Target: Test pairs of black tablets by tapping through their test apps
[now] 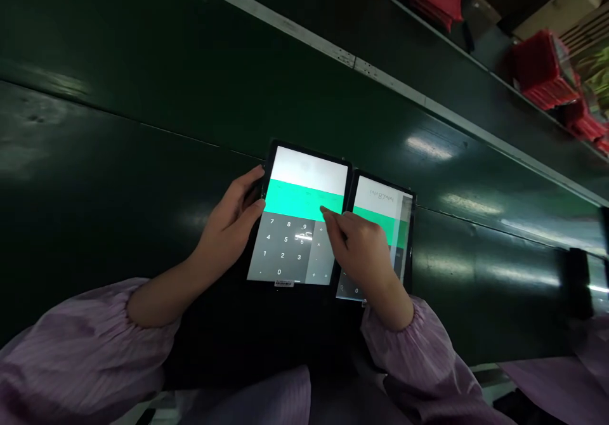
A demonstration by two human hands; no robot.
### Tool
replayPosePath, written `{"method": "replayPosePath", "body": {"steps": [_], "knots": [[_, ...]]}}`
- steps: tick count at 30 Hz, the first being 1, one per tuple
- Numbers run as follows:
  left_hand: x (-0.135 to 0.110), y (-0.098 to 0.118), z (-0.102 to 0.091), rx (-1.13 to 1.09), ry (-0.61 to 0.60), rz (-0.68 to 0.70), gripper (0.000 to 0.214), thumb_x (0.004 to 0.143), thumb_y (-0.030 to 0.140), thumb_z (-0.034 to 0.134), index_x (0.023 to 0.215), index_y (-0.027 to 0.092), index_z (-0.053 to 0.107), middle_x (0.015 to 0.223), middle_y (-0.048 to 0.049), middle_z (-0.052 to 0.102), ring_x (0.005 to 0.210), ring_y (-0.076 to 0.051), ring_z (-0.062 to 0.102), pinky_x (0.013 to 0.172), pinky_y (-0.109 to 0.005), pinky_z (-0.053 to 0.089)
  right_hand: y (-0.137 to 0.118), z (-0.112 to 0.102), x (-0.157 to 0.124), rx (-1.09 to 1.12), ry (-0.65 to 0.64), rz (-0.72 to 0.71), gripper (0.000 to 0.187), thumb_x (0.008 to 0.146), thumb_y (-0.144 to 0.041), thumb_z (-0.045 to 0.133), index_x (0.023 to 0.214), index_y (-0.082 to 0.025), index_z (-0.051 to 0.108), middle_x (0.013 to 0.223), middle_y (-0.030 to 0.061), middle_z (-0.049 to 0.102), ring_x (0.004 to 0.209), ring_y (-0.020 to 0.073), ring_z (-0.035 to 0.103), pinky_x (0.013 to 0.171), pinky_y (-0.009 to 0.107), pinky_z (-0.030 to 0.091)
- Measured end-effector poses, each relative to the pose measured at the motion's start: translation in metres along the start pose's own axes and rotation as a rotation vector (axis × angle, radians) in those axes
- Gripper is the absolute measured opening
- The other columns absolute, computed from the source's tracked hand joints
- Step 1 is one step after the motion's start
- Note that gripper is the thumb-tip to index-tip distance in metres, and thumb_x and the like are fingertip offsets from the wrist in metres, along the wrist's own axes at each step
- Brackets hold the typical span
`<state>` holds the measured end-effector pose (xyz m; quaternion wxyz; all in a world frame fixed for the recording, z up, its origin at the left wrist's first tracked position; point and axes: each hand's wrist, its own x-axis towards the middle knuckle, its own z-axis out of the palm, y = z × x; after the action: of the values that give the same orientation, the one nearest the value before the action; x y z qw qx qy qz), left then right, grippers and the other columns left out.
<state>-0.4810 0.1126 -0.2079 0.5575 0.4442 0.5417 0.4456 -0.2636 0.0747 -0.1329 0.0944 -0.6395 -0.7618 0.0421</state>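
Observation:
Two tablets lie side by side on a dark green surface, both showing a calculator screen with a white top, a green band and a grey keypad. My left hand (231,222) grips the left edge of the left tablet (297,215), thumb on the screen's edge. My right hand (364,254) rests over the seam between the tablets, its index finger stretched out and touching the left tablet's green band. That hand covers much of the right tablet (383,212). Both sleeves are pale purple.
The dark green surface (118,177) runs wide to the left and right. A metal rail (361,66) crosses diagonally behind it. Red stacked items (542,70) sit on a shelf at the upper right. Another purple sleeve (566,380) shows at the lower right.

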Motion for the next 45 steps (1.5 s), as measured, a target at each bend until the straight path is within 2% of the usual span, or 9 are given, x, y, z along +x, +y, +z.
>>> {"method": "replayPosePath", "body": {"steps": [3,9,15,18,20,22,25,30,45], "knots": [[0.002,-0.002,-0.003,0.044,-0.04,0.01,0.054,0.092,0.033,0.069,0.145,0.028,0.067,0.164,-0.0075,0.064,0.161,-0.036,0.048,0.129,-0.059,0.046,0.001,-0.006,-0.001,-0.066,0.076,0.012,0.057,0.113,-0.032,0.048,0.061,-0.017,0.067,0.053,-0.0016,0.046,0.047,0.0082,0.039,0.049,0.025,0.021],[0.004,-0.005,-0.003,0.065,-0.051,0.057,0.054,0.093,0.036,0.066,0.146,0.024,0.064,0.164,-0.0114,0.063,0.162,-0.037,0.048,0.13,-0.058,0.045,-0.006,-0.005,0.002,-0.08,0.057,-0.053,0.053,0.114,-0.032,0.047,0.072,-0.017,0.075,0.054,-0.0009,0.051,0.048,0.0087,0.044,0.049,0.025,0.023],[0.004,-0.007,-0.002,0.025,-0.089,0.093,0.062,0.086,0.035,0.068,0.147,0.023,0.062,0.166,-0.0126,0.06,0.163,-0.04,0.045,0.128,-0.057,0.049,-0.003,-0.007,0.003,-0.122,0.057,-0.033,0.057,0.112,-0.028,0.049,0.058,-0.017,0.065,0.051,-0.0002,0.053,0.045,0.0079,0.041,0.048,0.027,0.022],[0.004,-0.007,-0.002,0.06,-0.105,0.111,0.065,0.084,0.035,0.068,0.147,0.025,0.062,0.168,-0.0119,0.058,0.164,-0.041,0.042,0.128,-0.057,0.048,-0.015,-0.002,-0.003,-0.019,-0.009,-0.148,0.048,0.115,-0.03,0.047,0.088,-0.017,0.084,0.063,0.0028,0.069,0.055,0.0106,0.059,0.052,0.025,0.034],[0.004,-0.008,-0.003,0.105,-0.121,0.127,0.066,0.084,0.037,0.068,0.148,0.025,0.06,0.169,-0.0116,0.055,0.165,-0.041,0.04,0.128,-0.058,0.048,-0.026,0.005,-0.007,0.027,-0.086,-0.206,0.042,0.117,-0.033,0.045,0.12,-0.018,0.085,0.076,0.0037,0.078,0.063,0.0122,0.068,0.053,0.026,0.036],[0.005,-0.01,-0.004,0.15,-0.14,0.149,0.068,0.085,0.04,0.069,0.151,0.026,0.059,0.171,-0.012,0.053,0.165,-0.042,0.039,0.127,-0.06,0.048,-0.033,0.008,-0.009,0.029,-0.117,-0.228,0.042,0.118,-0.035,0.045,0.128,-0.019,0.083,0.081,0.0037,0.081,0.063,0.0127,0.069,0.051,0.027,0.035],[0.007,-0.013,-0.005,0.234,-0.149,0.204,0.07,0.086,0.045,0.069,0.153,0.028,0.058,0.171,-0.0123,0.053,0.165,-0.045,0.037,0.126,-0.065,0.046,-0.029,0.003,-0.009,0.021,-0.024,-0.19,0.046,0.116,-0.031,0.046,0.096,-0.017,0.085,0.07,0.0031,0.075,0.058,0.0116,0.065,0.052,0.026,0.033],[0.008,-0.016,-0.008,0.252,-0.165,0.22,0.069,0.087,0.04,0.068,0.155,0.031,0.058,0.171,-0.0102,0.052,0.165,-0.043,0.038,0.128,-0.066,0.042,-0.005,-0.012,-0.003,-0.073,0.1,0.016,0.055,0.111,-0.028,0.05,0.059,-0.018,0.062,0.052,-0.0003,0.053,0.045,0.0083,0.044,0.049,0.026,0.023],[0.006,-0.004,-0.007,-0.019,-0.108,0.035,0.055,0.084,0.029,0.07,0.139,0.029,0.07,0.165,-0.0068,0.061,0.164,-0.039,0.043,0.13,-0.056,0.047,-0.008,-0.001,0.0,-0.072,0.03,0.03,0.049,0.11,-0.025,0.054,0.065,-0.016,0.07,0.056,-0.0003,0.053,0.048,0.0079,0.041,0.049,0.024,0.023]]}}
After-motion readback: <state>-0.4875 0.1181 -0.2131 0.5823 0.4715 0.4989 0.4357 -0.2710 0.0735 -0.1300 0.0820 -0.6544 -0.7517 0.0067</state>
